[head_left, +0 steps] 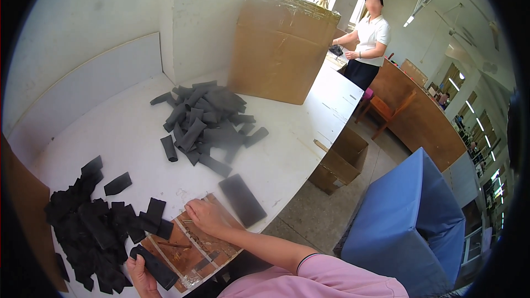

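1. Fabric first: my left hand [142,277] grips a black, matte, rolled fabric strip [155,266], fingers curled round its lower end, near the table's front edge.
2. My right hand [203,216] rests flat on a worn brown board [190,249] with pale stripes; fingers lie close together, fingertips touching thin metal pins [189,221], though I cannot tell whether they pinch one.
3. Left of the board sits a ragged heap of flat black fabric pieces [91,232].
4. Further back lies a pile of tubular black rolls [205,121] on the smooth white table [127,132].
5. A flat dark grey rectangular pad [242,200] lies just right of my right hand.
6. Behind stands a large cardboard box [279,44], taped glossy on top.
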Motion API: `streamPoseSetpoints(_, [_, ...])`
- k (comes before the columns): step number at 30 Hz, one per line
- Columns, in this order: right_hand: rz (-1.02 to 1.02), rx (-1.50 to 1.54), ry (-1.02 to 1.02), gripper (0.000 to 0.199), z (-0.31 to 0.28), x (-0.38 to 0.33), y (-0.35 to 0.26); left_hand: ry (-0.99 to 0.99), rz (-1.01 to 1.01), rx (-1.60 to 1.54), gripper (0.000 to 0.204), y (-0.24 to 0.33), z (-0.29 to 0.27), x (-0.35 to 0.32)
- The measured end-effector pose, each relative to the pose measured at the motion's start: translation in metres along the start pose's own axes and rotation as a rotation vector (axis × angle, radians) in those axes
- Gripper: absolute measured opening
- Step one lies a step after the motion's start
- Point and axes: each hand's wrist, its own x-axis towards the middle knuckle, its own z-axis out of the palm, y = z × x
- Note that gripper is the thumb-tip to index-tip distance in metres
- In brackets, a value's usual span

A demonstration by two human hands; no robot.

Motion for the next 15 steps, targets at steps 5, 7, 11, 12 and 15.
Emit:
streamPoseSetpoints(5, [0.012,-0.005,-0.013,0.015,0.001,0.000,0.001,-0.078,-0.192,-0.030,0.023,-0.021,0.006,-0.007])
streamPoseSetpoints(7, [0.033,-0.031,-0.042,0.013,0.002,0.000,0.001,-0.104,-0.234,-0.022,0.023,-0.029,0.007,-0.006])
streamPoseSetpoints(11, [0.027,-0.026,-0.020,0.013,0.001,-0.001,0.000,-0.087,-0.243,-0.010,0.024,-0.030,0.011,-0.005])
streamPoseSetpoints(12, [0.027,-0.036,-0.024,0.014,0.002,-0.002,0.002,-0.058,-0.244,-0.028,0.023,-0.029,0.014,-0.007])
streamPoseSetpoints(15, [0.026,-0.051,-0.038,0.014,0.002,-0.001,0.000,-0.067,-0.248,-0.052,0.023,-0.032,0.007,-0.003])
